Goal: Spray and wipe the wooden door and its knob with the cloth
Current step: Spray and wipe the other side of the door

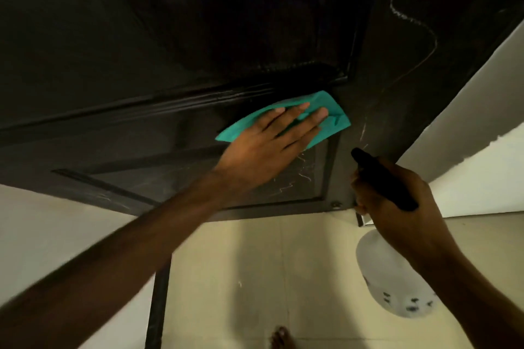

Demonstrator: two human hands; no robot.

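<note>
- Toes of your bare foot show at the bottom edge, on the pale tiled floor.
- Your right hand is wrapped around the black trigger head of the spray bottle, fingers curled tight on it; the white body hangs below your wrist, and the black nozzle points up toward the door's lower right part.
- Your left arm reaches across from the lower left, blurred along the forearm.
- Your left hand lies flat with straight, spread fingers, pressing the cloth against the door; nothing is gripped, only pushed.
- That teal cloth sits just under the horizontal moulding between the upper and lower panels, near the right stile, with its corners sticking out past your fingertips.
- Pale squiggly marks run over the dark wood below the cloth and up the right stile.
- Beyond the door's right edge is a white wall.
- You cannot see the knob from here.
</note>
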